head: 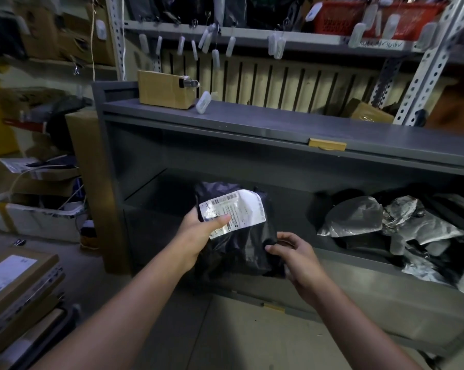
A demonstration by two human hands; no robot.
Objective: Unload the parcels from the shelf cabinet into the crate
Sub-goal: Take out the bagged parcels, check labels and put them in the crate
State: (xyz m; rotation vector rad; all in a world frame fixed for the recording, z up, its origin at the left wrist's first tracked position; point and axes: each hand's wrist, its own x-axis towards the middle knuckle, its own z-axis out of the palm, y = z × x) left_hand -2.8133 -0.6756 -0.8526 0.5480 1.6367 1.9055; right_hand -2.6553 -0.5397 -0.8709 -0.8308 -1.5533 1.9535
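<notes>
A black plastic parcel (239, 249) with a white shipping label (236, 209) is held in front of the grey shelf cabinet (279, 121), just outside its lower opening. My left hand (198, 231) grips the parcel's left side, thumb lying across the label. My right hand (292, 252) pinches the parcel's lower right edge. Several grey and black bagged parcels (386, 222) lie heaped in the cabinet's lower compartment at the right. No crate can be told for certain in this view.
A cardboard box (166, 89) sits on the cabinet top at the left, another (370, 113) at the right. White tags hang from the metal rack above. Flat cardboard boxes (14, 284) are stacked at lower left, and a white bin (35, 217) stands on the floor.
</notes>
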